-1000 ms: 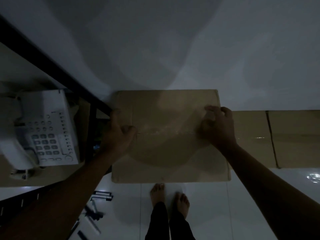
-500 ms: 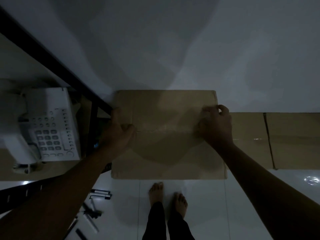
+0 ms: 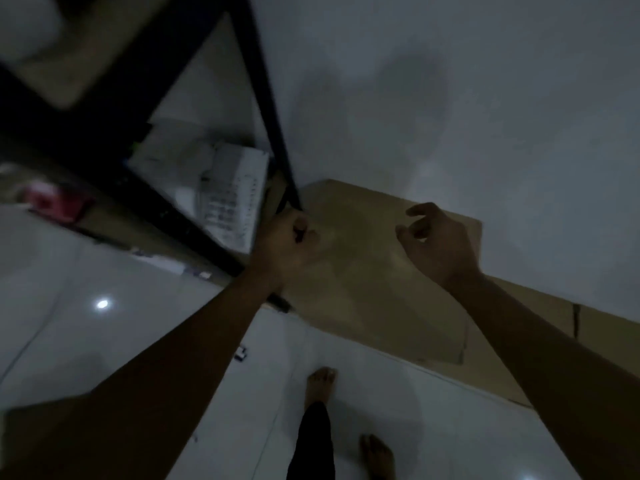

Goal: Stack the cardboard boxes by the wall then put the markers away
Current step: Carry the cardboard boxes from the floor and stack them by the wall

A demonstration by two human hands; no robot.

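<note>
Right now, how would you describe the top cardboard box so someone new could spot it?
Find the grey wall and the black shelf frame standing against it. The top cardboard box sits just right of that frame, below both hands. Unlike the lower box stretching rightward, it sits higher and nearer the shelf.

Two bare forearms without sleeves are seen, ending in the left hand (image 3: 287, 237) and right hand (image 3: 438, 244). Dark trousers (image 3: 311, 441) and bare feet (image 3: 320, 381) are shown at lower centre.

Dim room. A plain pale wall (image 3: 485, 98) meets a glossy white tiled floor (image 3: 104, 341); left of the wall stands a black-framed shelf (image 3: 263, 98) carrying a white telephone (image 3: 228, 199).
</note>
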